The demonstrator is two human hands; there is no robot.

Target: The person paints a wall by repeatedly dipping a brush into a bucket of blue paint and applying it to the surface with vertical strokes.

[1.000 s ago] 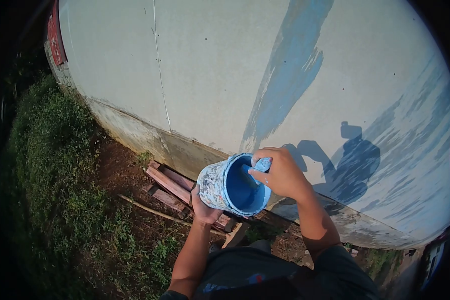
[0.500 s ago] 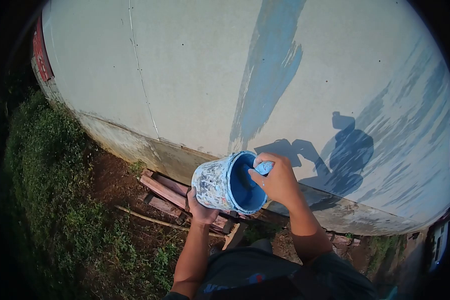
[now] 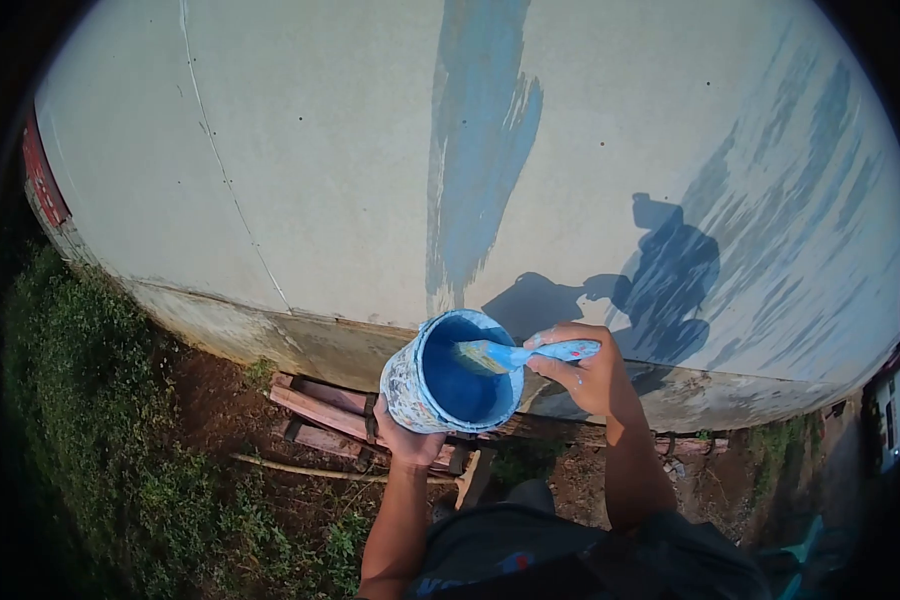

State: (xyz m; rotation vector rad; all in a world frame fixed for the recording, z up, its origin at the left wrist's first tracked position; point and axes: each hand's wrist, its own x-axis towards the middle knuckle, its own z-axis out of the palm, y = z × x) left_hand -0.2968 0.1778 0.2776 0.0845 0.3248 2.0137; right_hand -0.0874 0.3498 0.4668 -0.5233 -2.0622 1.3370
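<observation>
My left hand (image 3: 410, 437) supports a paint-smeared bucket (image 3: 410, 388) from below, its fingers wrapped against the lower side. The bucket tilts so that its mouth faces up and to the right, and blue paint (image 3: 460, 385) coats the inside. In my right hand (image 3: 582, 372) is a paintbrush (image 3: 555, 350), gripped by its blue-stained handle. The bristles point left, inside the bucket's opening. Blue specks mark the fingers of that hand. Beyond the bucket stands a pale wall (image 3: 340, 180) with a broad blue painted stripe (image 3: 480, 150).
Streaky blue strokes and my shadow (image 3: 675, 270) cover the wall's right part. Reddish planks (image 3: 320, 408) and a long stick (image 3: 310, 468) lie on the soil at the wall's foot. Green weeds (image 3: 100, 400) grow at left. A white vehicle-like shape (image 3: 892, 415) stands at far right.
The brush has lifted from deep in the bucket, so its bristles and handle now show. My right hand has moved right and slightly down. The view has shifted right.
</observation>
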